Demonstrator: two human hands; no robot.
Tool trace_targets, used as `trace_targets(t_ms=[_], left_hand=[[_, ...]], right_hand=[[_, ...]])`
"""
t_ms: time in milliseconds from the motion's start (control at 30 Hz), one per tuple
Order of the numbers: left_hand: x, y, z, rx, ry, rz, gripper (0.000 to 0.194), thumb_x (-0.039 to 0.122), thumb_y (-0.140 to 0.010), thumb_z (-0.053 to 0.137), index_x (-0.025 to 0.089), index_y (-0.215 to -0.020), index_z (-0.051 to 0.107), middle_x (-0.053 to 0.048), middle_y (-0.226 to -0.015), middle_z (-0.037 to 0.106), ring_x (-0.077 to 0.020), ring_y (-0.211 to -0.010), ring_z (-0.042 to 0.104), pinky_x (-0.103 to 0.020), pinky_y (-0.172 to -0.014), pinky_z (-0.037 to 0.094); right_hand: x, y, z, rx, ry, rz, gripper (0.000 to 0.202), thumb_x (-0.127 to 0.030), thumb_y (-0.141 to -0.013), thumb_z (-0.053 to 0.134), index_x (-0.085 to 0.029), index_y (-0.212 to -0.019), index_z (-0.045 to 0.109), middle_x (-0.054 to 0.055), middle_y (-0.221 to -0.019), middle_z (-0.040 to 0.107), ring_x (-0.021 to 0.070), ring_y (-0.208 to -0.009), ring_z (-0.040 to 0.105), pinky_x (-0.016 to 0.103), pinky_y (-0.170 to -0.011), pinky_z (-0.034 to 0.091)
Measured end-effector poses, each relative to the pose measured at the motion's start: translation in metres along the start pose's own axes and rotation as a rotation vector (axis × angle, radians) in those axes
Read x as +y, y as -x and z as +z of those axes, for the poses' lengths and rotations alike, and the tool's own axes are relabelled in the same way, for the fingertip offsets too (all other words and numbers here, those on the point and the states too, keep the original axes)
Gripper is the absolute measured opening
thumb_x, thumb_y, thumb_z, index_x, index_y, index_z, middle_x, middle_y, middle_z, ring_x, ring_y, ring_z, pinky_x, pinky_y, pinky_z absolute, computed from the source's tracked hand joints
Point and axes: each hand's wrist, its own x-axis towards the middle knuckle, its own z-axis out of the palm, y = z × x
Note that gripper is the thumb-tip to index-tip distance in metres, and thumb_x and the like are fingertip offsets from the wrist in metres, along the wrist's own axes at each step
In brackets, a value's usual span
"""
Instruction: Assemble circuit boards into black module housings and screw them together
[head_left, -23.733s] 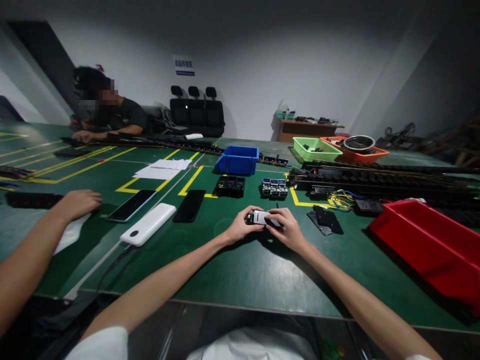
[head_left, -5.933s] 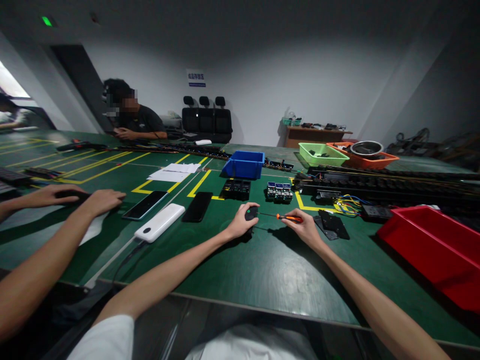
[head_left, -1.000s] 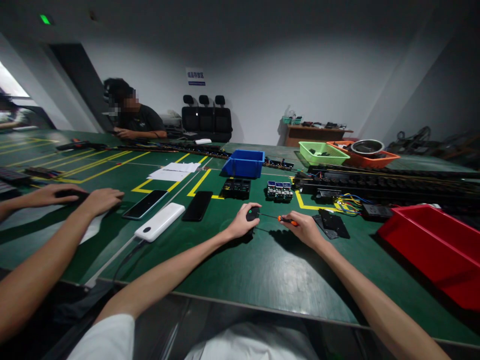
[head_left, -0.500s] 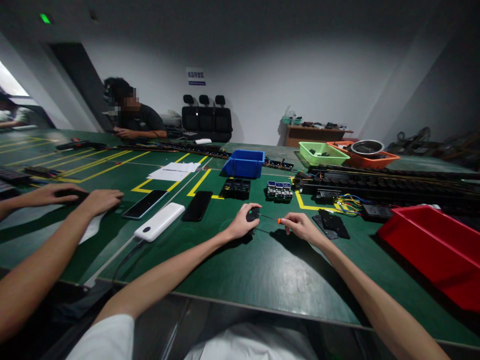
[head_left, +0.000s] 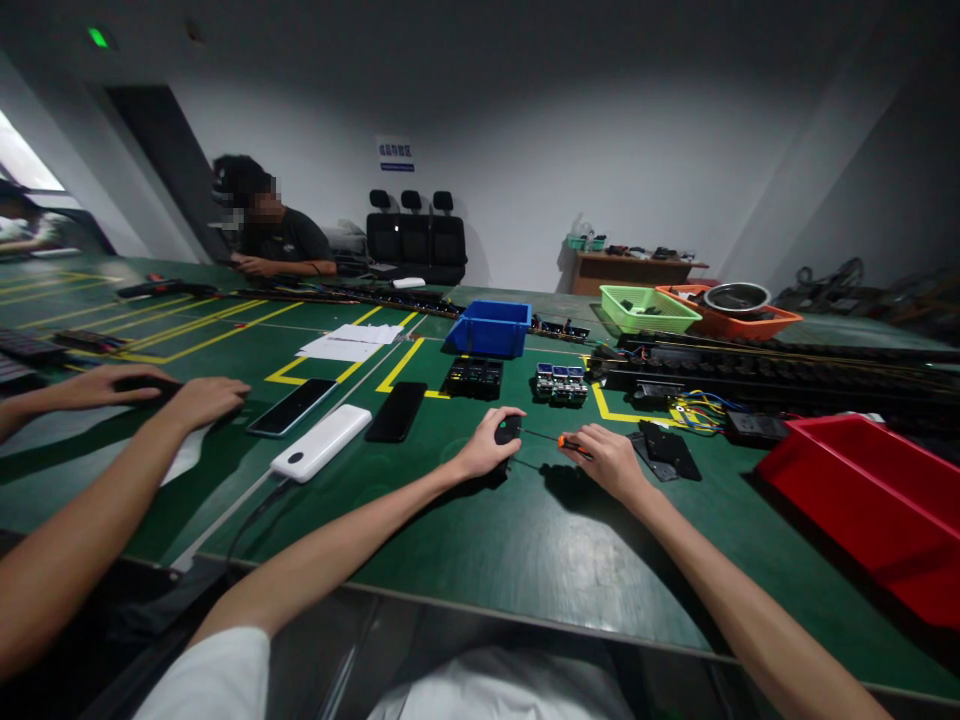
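One small black part is pinched between thumb and fingers of my left hand, over the green table. My right hand has a narrow hold on an orange-handled screwdriver, shaft aimed at the part, can't tell if the tip touches. Black plates lie just beyond that hand, silver modules sit behind the gap, then there's a blue bin further back and a red bin way off right

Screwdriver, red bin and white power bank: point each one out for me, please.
Screwdriver (head_left: 567, 443): head view, orange part of the handle.
Red bin (head_left: 840, 500): head view, near side wall.
White power bank (head_left: 326, 441): head view, middle of the top face.
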Motion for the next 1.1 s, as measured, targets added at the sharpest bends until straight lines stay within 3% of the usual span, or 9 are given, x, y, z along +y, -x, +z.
trace_targets(t_ms=[233,433,500,600,700,833,967,1100], left_hand=[[-0.0012,-0.0007,0.001,0.002,-0.014,-0.006,0.042,0.017,-0.074,0.057,0.023,-0.116,0.055,-0.004,-0.107,0.052,-0.0178,-0.099,0.053,-0.035,-0.096,0.042],[-0.0028,-0.0003,0.0007,0.009,-0.002,0.019,0.042,0.017,-0.074,0.058,0.023,-0.116,0.056,-0.004,-0.108,0.052,-0.0175,-0.1,0.054,-0.033,-0.096,0.042],[-0.0028,-0.0003,0.0005,0.006,-0.001,0.022,0.042,0.018,-0.074,0.058,0.023,-0.116,0.056,-0.004,-0.108,0.052,-0.0175,-0.1,0.054,-0.033,-0.096,0.042],[-0.0018,0.0,0.0003,-0.002,-0.004,0.022,0.042,0.018,-0.074,0.058,0.023,-0.116,0.056,-0.004,-0.108,0.052,-0.0175,-0.1,0.054,-0.033,-0.096,0.042],[-0.0004,0.0006,0.0004,-0.007,-0.003,0.025,0.042,0.017,-0.074,0.058,0.024,-0.116,0.056,-0.004,-0.108,0.052,-0.0175,-0.1,0.054,-0.033,-0.096,0.042],[-0.0001,0.0006,0.0002,-0.01,-0.006,0.016,0.042,0.017,-0.075,0.058,0.023,-0.116,0.055,-0.004,-0.108,0.052,-0.0175,-0.1,0.054,-0.033,-0.096,0.042],[-0.0025,-0.0005,-0.0001,-0.02,-0.001,0.01,0.042,0.018,-0.075,0.058,0.023,-0.116,0.055,-0.004,-0.108,0.052,-0.0179,-0.1,0.054,-0.034,-0.096,0.042],[-0.0038,-0.0012,-0.0006,-0.038,-0.002,0.021,0.042,0.018,-0.074,0.058,0.023,-0.116,0.055,-0.004,-0.109,0.052,-0.0179,-0.101,0.054,-0.034,-0.097,0.042]], right_hand=[[-0.0017,0.0002,-0.0018,-0.03,-0.084,0.035,0.023,-0.041,-0.09,0.052,-0.024,-0.091,0.067,0.007,-0.085,0.07,0.0195,-0.075,0.064,0.028,-0.067,0.043],[-0.0027,-0.0031,0.0,-0.082,-0.393,0.199,0.031,-0.049,-0.085,0.055,-0.02,-0.082,0.065,0.004,-0.076,0.069,0.0169,-0.065,0.062,0.025,-0.059,0.043],[-0.0035,-0.0051,0.0,-0.137,-0.565,0.283,0.035,-0.051,-0.084,0.056,-0.017,-0.078,0.063,0.003,-0.066,0.064,0.0139,-0.056,0.057,0.023,-0.052,0.04],[-0.0029,-0.007,-0.0002,-0.266,-0.775,0.438,0.039,-0.054,-0.082,0.056,-0.016,-0.076,0.059,-0.001,-0.056,0.057,0.0072,-0.04,0.041,0.019,-0.038,0.026],[-0.0015,-0.0073,-0.0001,-0.341,-0.871,0.516,0.039,-0.055,-0.081,0.056,-0.016,-0.076,0.056,-0.002,-0.055,0.056,0.0047,-0.035,0.031,0.019,-0.035,0.018],[-0.0033,-0.007,0.0018,-0.262,-0.741,0.442,0.038,-0.054,-0.082,0.056,-0.016,-0.077,0.058,-0.001,-0.057,0.058,0.0077,-0.041,0.042,0.02,-0.04,0.029],[-0.0058,-0.005,0.004,-0.042,-0.39,0.261,0.028,-0.046,-0.081,0.061,-0.018,-0.084,0.063,0.003,-0.072,0.065,0.0144,-0.061,0.057,0.024,-0.056,0.042],[-0.0026,-0.0014,0.0039,0.014,-0.095,0.055,0.017,-0.034,-0.087,0.057,-0.021,-0.095,0.063,0.006,-0.089,0.069,0.0173,-0.078,0.063,0.025,-0.067,0.045]])
